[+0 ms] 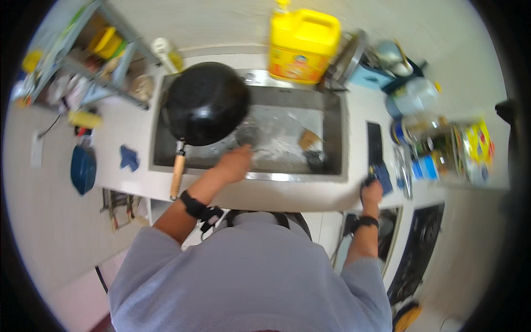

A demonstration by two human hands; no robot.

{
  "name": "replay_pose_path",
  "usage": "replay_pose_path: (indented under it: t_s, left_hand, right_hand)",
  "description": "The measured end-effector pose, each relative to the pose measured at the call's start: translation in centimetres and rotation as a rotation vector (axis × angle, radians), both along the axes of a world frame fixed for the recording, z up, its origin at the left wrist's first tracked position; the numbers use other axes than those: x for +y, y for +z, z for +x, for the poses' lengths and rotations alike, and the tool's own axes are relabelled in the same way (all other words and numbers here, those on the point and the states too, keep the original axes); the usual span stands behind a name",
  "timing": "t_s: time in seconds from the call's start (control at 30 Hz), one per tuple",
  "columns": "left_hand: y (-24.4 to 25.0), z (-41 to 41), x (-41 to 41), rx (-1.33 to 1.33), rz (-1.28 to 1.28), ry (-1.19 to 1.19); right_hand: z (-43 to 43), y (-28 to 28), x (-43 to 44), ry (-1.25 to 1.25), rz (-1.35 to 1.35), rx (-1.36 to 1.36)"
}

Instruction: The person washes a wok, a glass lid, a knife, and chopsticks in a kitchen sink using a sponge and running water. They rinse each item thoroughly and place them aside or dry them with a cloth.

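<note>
My left hand (235, 164) reaches over the front rim of a steel sink (290, 177). A blurred grey, round thing (247, 132), perhaps a scouring pad, is at its fingertips; whether I grip it is unclear. A black wok (207, 103) rests bottom up over the sink's left part, its wooden handle (178, 174) jutting over the front edge. On the right counter, my right hand (372, 191) is closed around a small dark object (366, 181), partly hidden by the fingers. It is beside a dark blue cloth (383, 178).
A brown sponge-like piece (309, 140) and a dark scrubber (314, 158) lie in the sink. Behind it stands a yellow detergent jug (305, 45). Bottles (412, 97) line the right side. A grey rack (99, 79) and blue basin (83, 170) are left.
</note>
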State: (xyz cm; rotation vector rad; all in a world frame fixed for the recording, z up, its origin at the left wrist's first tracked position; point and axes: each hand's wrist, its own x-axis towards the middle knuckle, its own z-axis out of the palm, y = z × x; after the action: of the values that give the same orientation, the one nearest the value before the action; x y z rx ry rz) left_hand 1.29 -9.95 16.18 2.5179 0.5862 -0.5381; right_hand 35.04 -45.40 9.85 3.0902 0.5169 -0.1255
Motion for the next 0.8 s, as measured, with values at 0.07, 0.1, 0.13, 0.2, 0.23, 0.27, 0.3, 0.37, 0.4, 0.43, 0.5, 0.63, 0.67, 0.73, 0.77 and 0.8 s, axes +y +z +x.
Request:
replay_pose_path:
  t_s: [0.07, 0.1, 0.13, 0.2, 0.23, 0.27, 0.3, 0.37, 0.4, 0.43, 0.5, 0.63, 0.67, 0.73, 0.77, 0.8]
  left_hand:
    - [0.5, 0.9, -0.3, -0.001, -0.039, 0.011]
    - [0.1, 0.5, -0.6, -0.03, -0.033, 0.032]
    - [0.4, 0.6, -0.7, -0.015, -0.035, 0.05]
    - [0.7, 0.7, -0.9, 0.018, -0.054, 0.058]
    - [0.6, 0.8, -1.0, 0.038, -0.05, 0.056]
    - [0.3, 0.8, -1.0, 0.058, -0.045, 0.052]
    - [0.1, 0.8, -0.9, 0.077, -0.037, 0.053]
    - [-0.8, 0.3, -1.1, -0.012, -0.018, 0.074]
    - [-1.0, -0.1, -1.3, -0.056, -0.008, 0.088]
    - [-1.2, -0.3, -1.2, -0.055, -0.011, 0.097]
    - [-1.1, -0.5, -1.3, -0.054, -0.02, 0.108]
    - [-0.6, -1.4, -0.9, 0.08, -0.035, 0.094]
    - [-0.8, -1.8, -0.9, 0.066, -0.02, 0.092]
    - [-1.0, -2.9, -1.1, 0.057, -0.005, 0.098]
    - [-1.1, -3.5, -0.9, 0.06, -0.001, 0.105]
    - [-1.1, -3.6, -0.7, 0.053, -0.001, 0.089]
  right_hand:
    - [0.9, -0.2, 0.2, -0.087, -0.107, 0.073]
    - [0.7, 2.4, 2.1, -0.124, -0.18, 0.144]
    - [0.3, 4.2, 3.4, -0.104, -0.149, 0.125]
    - [0.3, 4.5, 4.4, -0.049, -0.089, 0.043]
    - [1.0, 3.3, 4.3, -0.028, -0.056, 0.046]
    - [1.8, 2.0, 4.4, -0.01, -0.023, 0.049]
    - [2.3, 1.7, 5.2, 0.013, 0.014, 0.052]
    - [2.6, 1.4, 6.1, 0.036, 0.007, 0.116]
    - [3.0, 0.2, 6.0, 0.053, 0.022, 0.126]
    - [3.0, -0.4, 5.8, 0.067, 0.035, 0.135]
    - [3.2, -1.3, 5.1, 0.091, 0.061, 0.105]
    - [3.2, -0.4, 4.3, 0.083, 0.169, 0.053]
    - [3.6, -0.5, 2.7, 0.051, 0.225, -0.092]
    - [1.3, 2.2, 2.4, -0.062, 0.111, -0.365]
    - [1.8, 0.8, 1.1, -0.046, 0.121, -0.217]
    - [2.8, -0.9, -1.9, -0.054, 0.127, -0.082]
